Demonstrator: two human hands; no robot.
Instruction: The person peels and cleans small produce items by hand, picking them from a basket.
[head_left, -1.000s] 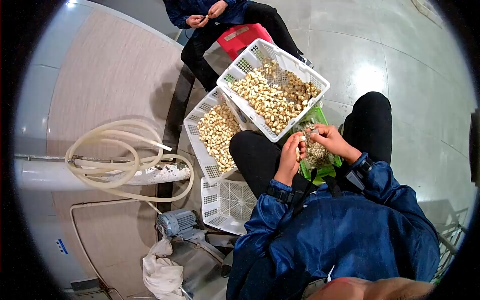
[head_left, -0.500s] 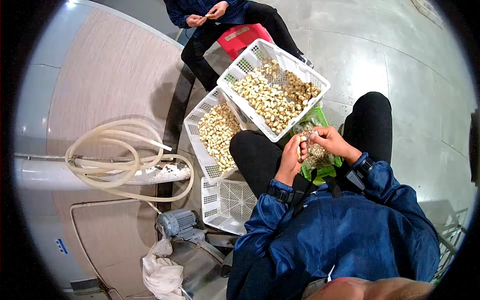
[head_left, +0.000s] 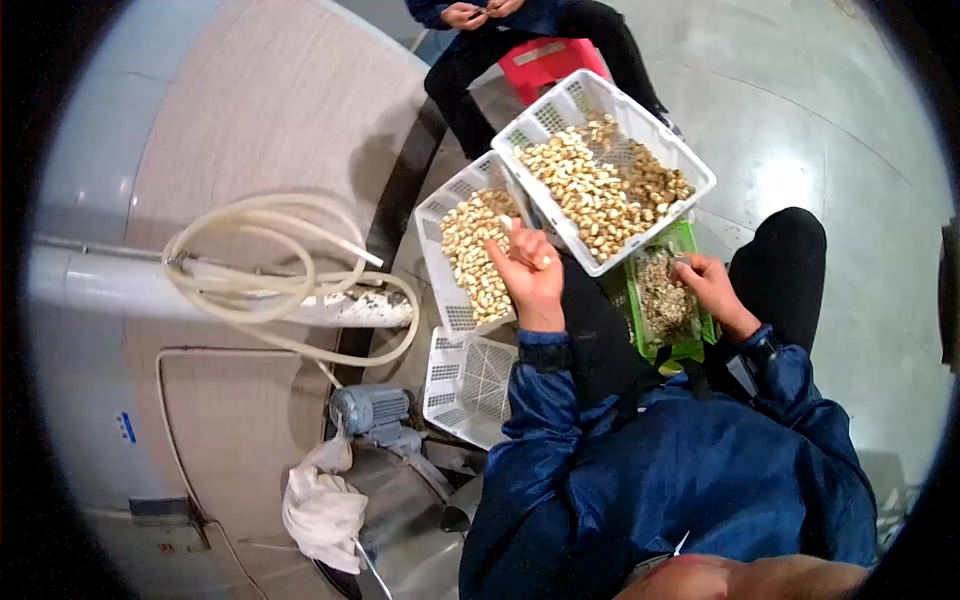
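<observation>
My left hand [head_left: 530, 275] is over the right edge of the left white crate [head_left: 460, 322], fingers curled and thumb apart. A small pale spot shows at its fingers, but I cannot make out what it holds. That crate contains many small pale pieces [head_left: 470, 255], possibly mushrooms. My right hand [head_left: 712, 290] is closed in a pinch at the right side of a green basket [head_left: 690, 238]; whatever its fingers hold is hidden. Brownish-white scraps [head_left: 665, 300] fill the basket between my knees. A raised white crate [head_left: 600, 268] in front carries similar pieces with brown ends [head_left: 580, 185].
Another white crate [head_left: 470, 375] stands near my left leg. To the left are a coiled pale hose [head_left: 240, 215] on a white pipe [head_left: 110, 290], a grey motor [head_left: 372, 410] and a white cloth [head_left: 325, 505]. Opposite, a co-worker [head_left: 480, 55] sits by a red stool [head_left: 545, 62].
My left hand has moved left, away from my right hand, to the left crate. My right hand has shifted slightly right, staying by the green basket. The view has shifted, so the crates appear further right.
</observation>
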